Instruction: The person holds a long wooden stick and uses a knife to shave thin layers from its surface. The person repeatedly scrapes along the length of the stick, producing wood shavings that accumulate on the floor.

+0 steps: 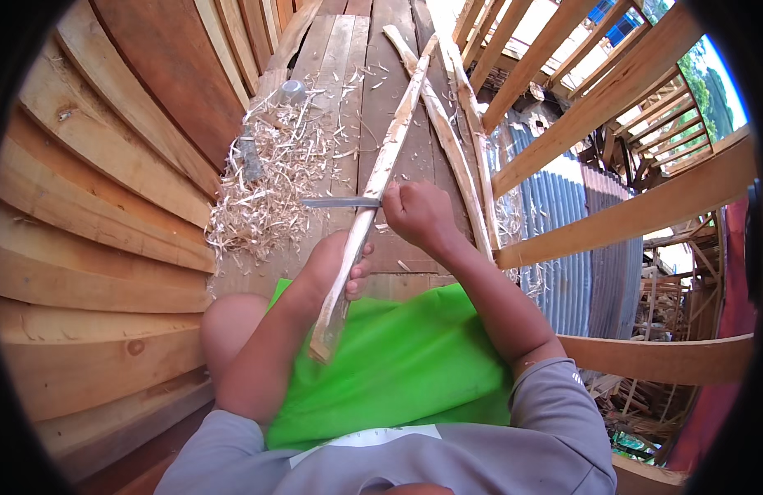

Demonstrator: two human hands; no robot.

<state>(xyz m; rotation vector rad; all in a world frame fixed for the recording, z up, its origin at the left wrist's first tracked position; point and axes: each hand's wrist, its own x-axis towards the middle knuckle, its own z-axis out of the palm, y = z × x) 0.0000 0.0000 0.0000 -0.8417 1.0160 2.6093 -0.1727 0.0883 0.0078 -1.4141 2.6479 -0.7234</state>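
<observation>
A long, pale, roughly peeled wooden pole (390, 152) slants from above my lap out over the plank floor. My left hand (336, 262) is wrapped round its near part from below, the fingers showing on its right side. In my right fist (417, 213) is a knife, its handle hidden inside the fingers. The knife's blade (340, 202) lies crosswise over the pole and points left, just beyond my left hand. Below the near end of the pole, a bright green cloth (390, 355) covers my lap.
Curly wood shavings (266, 194) are heaped left on the plank floor (390, 74), with a small metal cup (292, 90) at the heap's far edge. Another stripped pole (452, 144) lies right of mine. A plank wall (101, 223) stands left; a slatted railing (621, 210) runs along the right.
</observation>
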